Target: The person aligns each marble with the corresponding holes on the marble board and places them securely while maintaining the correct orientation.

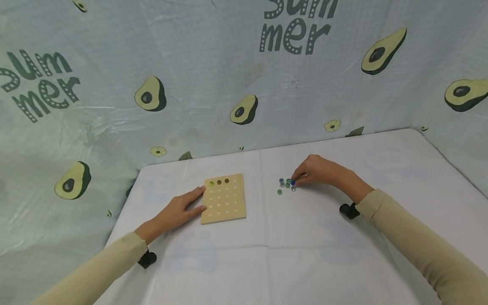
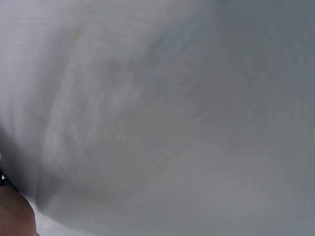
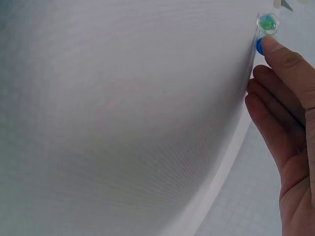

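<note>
A square wooden board with rows of small round hollows lies left of the middle of the table. Three glass marbles, one of them yellow-green, sit along its far row. My left hand rests at the board's left edge, fingers and thumb spread against it. To the right is a loose cluster of green, blue and clear marbles, with a green marble at its near side. At the cluster's right edge my right hand pinches a dark blue marble with thumb and fingertips; the other fingers curl loosely.
White cloth covers the table. Behind it hangs a pale curtain printed with avocados and lettering. A small black wrist device is under the left sleeve, and another under the right.
</note>
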Demonstrator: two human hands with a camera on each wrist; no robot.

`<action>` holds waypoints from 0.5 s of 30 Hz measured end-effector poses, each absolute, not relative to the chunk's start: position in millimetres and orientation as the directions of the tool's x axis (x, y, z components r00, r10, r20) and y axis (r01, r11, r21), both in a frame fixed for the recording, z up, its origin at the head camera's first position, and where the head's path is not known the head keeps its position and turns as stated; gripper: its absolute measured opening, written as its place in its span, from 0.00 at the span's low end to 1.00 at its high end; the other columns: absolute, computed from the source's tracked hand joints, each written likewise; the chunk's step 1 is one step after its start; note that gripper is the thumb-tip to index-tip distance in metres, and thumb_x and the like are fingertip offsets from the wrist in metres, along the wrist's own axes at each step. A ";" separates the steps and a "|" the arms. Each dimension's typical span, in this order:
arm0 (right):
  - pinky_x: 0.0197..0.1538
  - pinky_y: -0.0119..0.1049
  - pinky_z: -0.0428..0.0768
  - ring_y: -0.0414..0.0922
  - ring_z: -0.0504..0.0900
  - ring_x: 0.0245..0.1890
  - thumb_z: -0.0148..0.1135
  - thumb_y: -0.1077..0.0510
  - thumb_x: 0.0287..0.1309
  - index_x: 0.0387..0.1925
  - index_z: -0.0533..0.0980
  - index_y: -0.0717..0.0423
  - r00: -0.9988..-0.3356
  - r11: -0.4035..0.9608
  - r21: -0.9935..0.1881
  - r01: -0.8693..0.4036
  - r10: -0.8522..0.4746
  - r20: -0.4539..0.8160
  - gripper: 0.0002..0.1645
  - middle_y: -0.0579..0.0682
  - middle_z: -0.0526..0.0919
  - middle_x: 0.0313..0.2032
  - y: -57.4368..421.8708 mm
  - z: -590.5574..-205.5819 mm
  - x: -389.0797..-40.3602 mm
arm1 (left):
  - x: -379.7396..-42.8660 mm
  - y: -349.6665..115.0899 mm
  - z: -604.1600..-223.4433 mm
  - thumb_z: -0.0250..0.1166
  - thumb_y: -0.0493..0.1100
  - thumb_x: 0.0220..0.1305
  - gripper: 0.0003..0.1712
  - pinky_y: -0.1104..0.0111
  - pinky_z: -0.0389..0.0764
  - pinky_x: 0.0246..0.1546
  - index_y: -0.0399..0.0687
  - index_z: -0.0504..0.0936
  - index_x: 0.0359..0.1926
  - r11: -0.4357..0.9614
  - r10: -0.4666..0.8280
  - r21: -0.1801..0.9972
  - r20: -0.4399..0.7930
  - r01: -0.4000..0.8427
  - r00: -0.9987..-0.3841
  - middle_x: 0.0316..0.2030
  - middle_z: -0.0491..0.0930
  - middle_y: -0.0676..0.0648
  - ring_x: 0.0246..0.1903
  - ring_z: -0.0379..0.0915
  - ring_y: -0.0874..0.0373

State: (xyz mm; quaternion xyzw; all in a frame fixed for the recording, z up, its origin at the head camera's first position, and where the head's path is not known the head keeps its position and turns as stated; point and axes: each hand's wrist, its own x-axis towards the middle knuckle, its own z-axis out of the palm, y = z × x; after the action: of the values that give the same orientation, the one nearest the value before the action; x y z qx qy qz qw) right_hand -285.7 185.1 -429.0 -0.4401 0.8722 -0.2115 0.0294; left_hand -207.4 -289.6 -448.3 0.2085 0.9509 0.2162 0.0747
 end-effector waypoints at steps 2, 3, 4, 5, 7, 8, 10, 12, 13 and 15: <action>0.42 0.33 0.86 0.38 0.88 0.38 0.77 0.58 0.55 0.40 0.90 0.55 -0.609 0.524 -0.386 -0.759 -0.782 0.135 0.10 0.45 0.91 0.38 184.0 -429.2 -286.0 | -208.1 -289.7 -447.8 0.62 0.62 0.71 0.45 0.44 0.63 0.71 0.50 0.57 0.80 0.822 0.424 0.445 -0.057 0.357 -0.904 0.76 0.59 0.39 0.75 0.56 0.42; 0.42 0.33 0.86 0.38 0.88 0.38 0.77 0.58 0.55 0.40 0.90 0.55 -0.609 0.526 -0.385 -0.759 -0.782 0.133 0.10 0.45 0.91 0.38 183.3 -429.1 -286.0 | -208.4 -289.7 -447.7 0.62 0.63 0.71 0.45 0.44 0.63 0.71 0.50 0.57 0.80 0.822 0.423 0.444 -0.059 0.356 -0.904 0.76 0.59 0.39 0.75 0.56 0.41; 0.42 0.32 0.86 0.37 0.88 0.38 0.77 0.58 0.55 0.40 0.90 0.55 -0.609 0.528 -0.380 -0.759 -0.782 0.130 0.10 0.45 0.91 0.38 182.7 -429.3 -286.2 | -208.4 -289.8 -447.8 0.62 0.63 0.71 0.45 0.44 0.63 0.71 0.51 0.57 0.80 0.824 0.420 0.444 -0.061 0.353 -0.905 0.76 0.59 0.39 0.75 0.56 0.41; 0.42 0.32 0.86 0.37 0.88 0.38 0.77 0.58 0.55 0.41 0.90 0.54 -0.609 0.530 -0.378 -0.759 -0.783 0.125 0.10 0.45 0.91 0.38 181.9 -429.3 -286.3 | -208.5 -290.2 -448.1 0.62 0.63 0.71 0.45 0.44 0.63 0.71 0.51 0.57 0.80 0.824 0.417 0.447 -0.064 0.348 -0.907 0.76 0.59 0.39 0.75 0.56 0.41; 0.42 0.32 0.86 0.37 0.88 0.38 0.77 0.59 0.55 0.41 0.90 0.55 -0.604 0.529 -0.371 -0.763 -0.788 0.121 0.10 0.46 0.91 0.38 180.5 -428.9 -286.0 | -208.4 -290.6 -448.9 0.62 0.63 0.71 0.45 0.44 0.63 0.71 0.51 0.57 0.80 0.825 0.415 0.450 -0.069 0.343 -0.907 0.76 0.58 0.39 0.75 0.56 0.41; 0.42 0.32 0.86 0.38 0.88 0.38 0.77 0.59 0.56 0.41 0.90 0.56 -0.604 0.530 -0.368 -0.764 -0.789 0.117 0.10 0.46 0.91 0.38 179.9 -428.4 -285.6 | -208.4 -290.9 -449.6 0.62 0.63 0.71 0.45 0.44 0.63 0.71 0.51 0.57 0.80 0.825 0.415 0.450 -0.071 0.342 -0.907 0.76 0.58 0.39 0.75 0.56 0.41; 0.42 0.32 0.86 0.38 0.88 0.38 0.76 0.59 0.56 0.40 0.90 0.56 -0.608 0.541 -0.360 -0.760 -0.787 0.103 0.10 0.46 0.91 0.38 179.2 -427.7 -284.8 | -208.3 -291.1 -450.5 0.62 0.63 0.71 0.45 0.44 0.62 0.71 0.52 0.57 0.80 0.824 0.413 0.454 -0.074 0.338 -0.908 0.76 0.58 0.40 0.75 0.55 0.42; 0.42 0.33 0.86 0.38 0.88 0.38 0.76 0.59 0.57 0.40 0.89 0.56 -0.611 0.548 -0.353 -0.759 -0.786 0.095 0.09 0.46 0.91 0.38 178.7 -426.8 -283.9 | -208.6 -291.2 -451.2 0.61 0.63 0.71 0.45 0.44 0.63 0.71 0.51 0.57 0.80 0.822 0.419 0.452 -0.070 0.346 -0.905 0.76 0.58 0.40 0.75 0.55 0.41; 0.42 0.33 0.86 0.38 0.87 0.38 0.76 0.59 0.57 0.40 0.89 0.56 -0.613 0.551 -0.349 -0.758 -0.785 0.092 0.09 0.46 0.91 0.38 178.9 -426.8 -283.8 | -208.8 -291.2 -451.4 0.61 0.63 0.71 0.45 0.44 0.63 0.71 0.51 0.57 0.80 0.821 0.422 0.451 -0.066 0.351 -0.904 0.76 0.58 0.39 0.75 0.56 0.41; 0.42 0.33 0.85 0.37 0.87 0.38 0.75 0.58 0.58 0.40 0.90 0.55 -0.618 0.560 -0.339 -0.756 -0.781 0.087 0.09 0.45 0.91 0.38 179.5 -427.2 -284.1 | -209.4 -291.2 -451.4 0.61 0.63 0.71 0.45 0.44 0.63 0.71 0.51 0.57 0.80 0.819 0.425 0.451 -0.060 0.356 -0.903 0.76 0.59 0.39 0.75 0.56 0.42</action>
State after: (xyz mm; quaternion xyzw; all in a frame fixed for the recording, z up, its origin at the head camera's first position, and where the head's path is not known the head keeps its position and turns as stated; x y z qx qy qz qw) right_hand -284.1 179.5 -427.2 -0.4355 0.8824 -0.1740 0.0367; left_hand -209.4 -291.2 -451.4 0.2055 0.9503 0.2200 0.0789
